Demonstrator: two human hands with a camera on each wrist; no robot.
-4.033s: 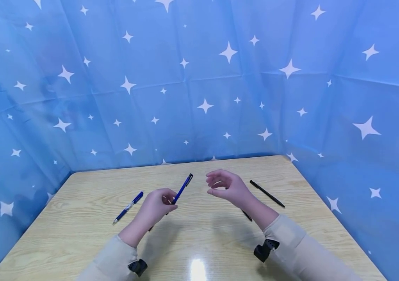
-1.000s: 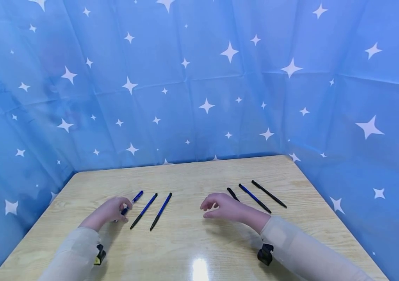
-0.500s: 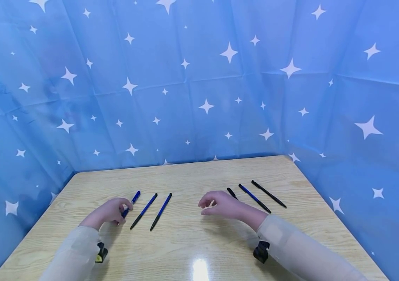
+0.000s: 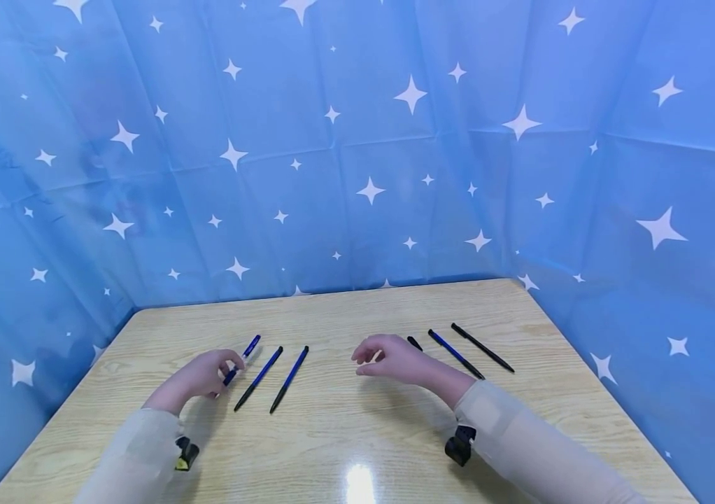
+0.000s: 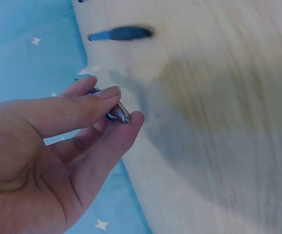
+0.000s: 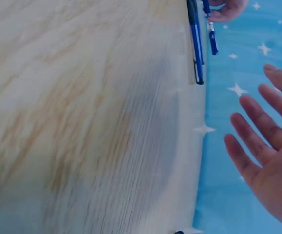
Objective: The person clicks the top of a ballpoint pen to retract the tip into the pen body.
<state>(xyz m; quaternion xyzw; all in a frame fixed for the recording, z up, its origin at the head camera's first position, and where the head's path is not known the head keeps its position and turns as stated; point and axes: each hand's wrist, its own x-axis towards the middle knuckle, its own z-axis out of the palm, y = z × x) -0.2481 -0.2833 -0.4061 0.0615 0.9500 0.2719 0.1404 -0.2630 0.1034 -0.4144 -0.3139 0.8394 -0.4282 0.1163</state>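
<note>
My left hand (image 4: 206,372) pinches a blue ballpoint pen (image 4: 252,345) with a pale middle band, near the table's left side. In the left wrist view its metal tip (image 5: 126,119) pokes out between thumb and fingertips, and the pen is tilted, apparently lifted off the wood. Just right of that hand lie two blue pens with black grips, one pen (image 4: 259,378) beside another pen (image 4: 289,379), roughly parallel. My right hand (image 4: 392,358) hovers over the middle right with fingers loosely bent and nothing in them; the right wrist view shows its bare palm (image 6: 277,170).
On the right side of the wooden table (image 4: 345,434) lie a blue pen with a black lower part (image 4: 455,353) and a black pen (image 4: 482,347). Another dark pen (image 4: 415,343) is mostly hidden behind my right hand. A blue starred curtain (image 4: 357,140) borders the table.
Four seconds ago my left hand held a blue-and-black pen; two such pens now lie beside it. Since then it has moved left and raised the pale-banded pen. The right hand drifts slightly left.
</note>
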